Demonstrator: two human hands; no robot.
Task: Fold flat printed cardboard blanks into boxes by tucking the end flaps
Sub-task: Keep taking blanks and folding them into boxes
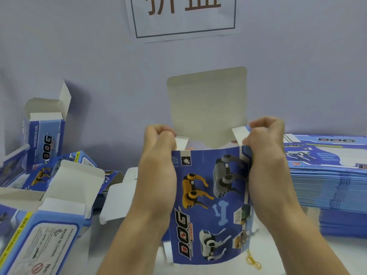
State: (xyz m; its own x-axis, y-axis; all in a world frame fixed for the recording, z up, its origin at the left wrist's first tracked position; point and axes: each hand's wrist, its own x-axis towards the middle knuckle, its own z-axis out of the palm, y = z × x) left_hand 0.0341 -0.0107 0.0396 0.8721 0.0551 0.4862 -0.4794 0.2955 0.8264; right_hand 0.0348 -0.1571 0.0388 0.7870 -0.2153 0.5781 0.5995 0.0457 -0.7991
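Note:
A blue printed box (210,205) with robot dogs and "DOG" lettering stands upright in front of me. Its large top flap (208,104) points up, showing its plain grey inside. My left hand (158,149) grips the box's upper left corner, fingers curled at the small left side flap (181,141). On the other side, my right hand (266,143) grips the upper right corner and pinches the small right side flap (240,134). Both side flaps lean inward.
A tall stack of flat blue blanks (333,179) lies at the right. Several folded boxes with open top flaps (45,135) stand and lie at the left. A yellow rubber band (253,261) rests on the white table near the box's lower right. A sign (184,14) hangs on the wall.

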